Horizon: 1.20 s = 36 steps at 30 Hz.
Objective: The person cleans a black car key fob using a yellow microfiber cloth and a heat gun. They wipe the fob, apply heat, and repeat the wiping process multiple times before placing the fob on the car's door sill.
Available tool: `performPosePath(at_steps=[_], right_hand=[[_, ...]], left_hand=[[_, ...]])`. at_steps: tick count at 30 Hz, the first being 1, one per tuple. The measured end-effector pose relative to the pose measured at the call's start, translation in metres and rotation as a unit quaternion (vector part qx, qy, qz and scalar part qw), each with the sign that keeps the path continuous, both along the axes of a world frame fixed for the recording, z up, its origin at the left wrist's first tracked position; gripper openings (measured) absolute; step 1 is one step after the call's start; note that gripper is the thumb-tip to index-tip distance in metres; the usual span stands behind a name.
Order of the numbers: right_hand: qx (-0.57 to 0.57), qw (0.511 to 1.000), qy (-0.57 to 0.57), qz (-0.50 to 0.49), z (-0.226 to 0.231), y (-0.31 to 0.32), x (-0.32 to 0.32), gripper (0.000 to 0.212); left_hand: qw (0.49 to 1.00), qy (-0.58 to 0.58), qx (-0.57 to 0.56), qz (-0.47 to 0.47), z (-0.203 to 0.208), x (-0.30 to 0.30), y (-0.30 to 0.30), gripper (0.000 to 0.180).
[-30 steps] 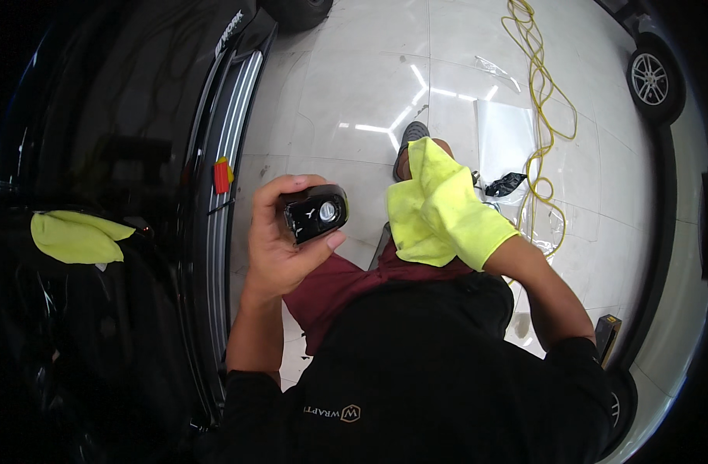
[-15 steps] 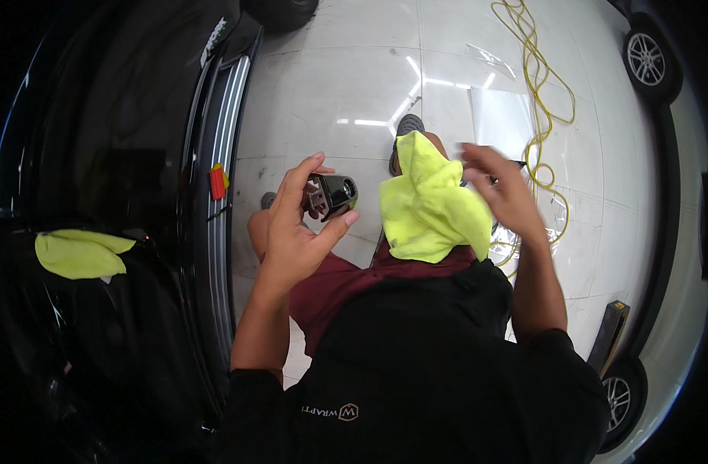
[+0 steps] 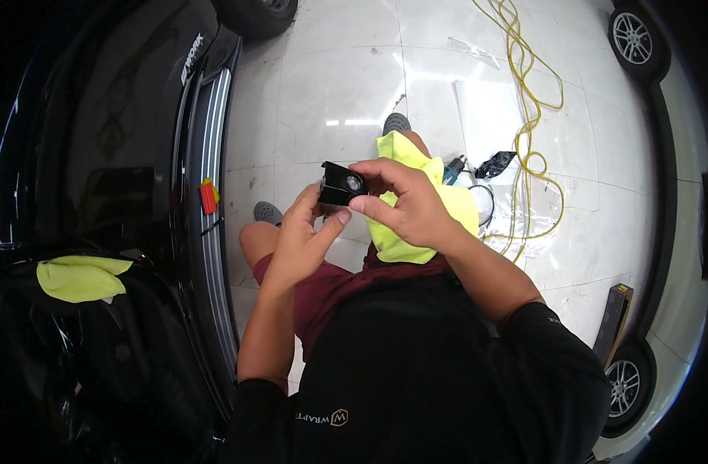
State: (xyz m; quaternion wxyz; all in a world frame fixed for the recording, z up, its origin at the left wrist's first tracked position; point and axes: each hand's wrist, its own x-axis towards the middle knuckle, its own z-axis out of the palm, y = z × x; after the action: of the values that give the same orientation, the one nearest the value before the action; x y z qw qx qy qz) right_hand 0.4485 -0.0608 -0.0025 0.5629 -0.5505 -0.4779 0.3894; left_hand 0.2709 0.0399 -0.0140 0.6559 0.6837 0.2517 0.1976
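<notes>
A small glossy black plastic housing point(image 3: 338, 183) with a round, lens-like fitting on one face is held up between my two hands, above my lap. My left hand point(image 3: 292, 240) grips its left and lower side with the thumb and fingers. From the other side, my right hand point(image 3: 410, 201) pinches its right end between thumb and fingertips. Beneath the right hand, a bright yellow cloth point(image 3: 458, 207) lies draped over my thigh. My fingers hide part of the housing's back and underside.
Along the left runs a black car's sill point(image 3: 208, 147), bearing a red and yellow squeegee point(image 3: 208, 197). Another yellow cloth point(image 3: 83, 278) lies further left. A teal heat gun point(image 3: 453, 168), black crumpled film point(image 3: 495, 164) and yellow cord point(image 3: 524, 85) are on the floor, with another car's wheel point(image 3: 631, 37) beyond.
My right hand has come in from the right and taken hold of the housing's right end. The housing has turned a little, and my left hand keeps its grip.
</notes>
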Motion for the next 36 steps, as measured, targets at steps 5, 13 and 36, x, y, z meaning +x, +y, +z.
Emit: performPosePath(at_steps=[5,13,36], right_hand=[[0.045,0.97,-0.202,-0.124,0.019,0.013,-0.031,0.046],[0.058,0.98,-0.174,-0.072,0.043,0.032,-0.061,0.042],[-0.252,0.87,-0.143,-0.399,-0.233,-0.059,0.209,0.034]], left_hand=[[0.985,0.036,0.156,0.07,-0.015,-0.002,0.003,0.02],[0.969,-0.06,0.056,0.234,-0.013,-0.028,-0.011,0.018],[0.953,-0.136,-0.221,0.153,0.006,0.005,0.031,0.064]])
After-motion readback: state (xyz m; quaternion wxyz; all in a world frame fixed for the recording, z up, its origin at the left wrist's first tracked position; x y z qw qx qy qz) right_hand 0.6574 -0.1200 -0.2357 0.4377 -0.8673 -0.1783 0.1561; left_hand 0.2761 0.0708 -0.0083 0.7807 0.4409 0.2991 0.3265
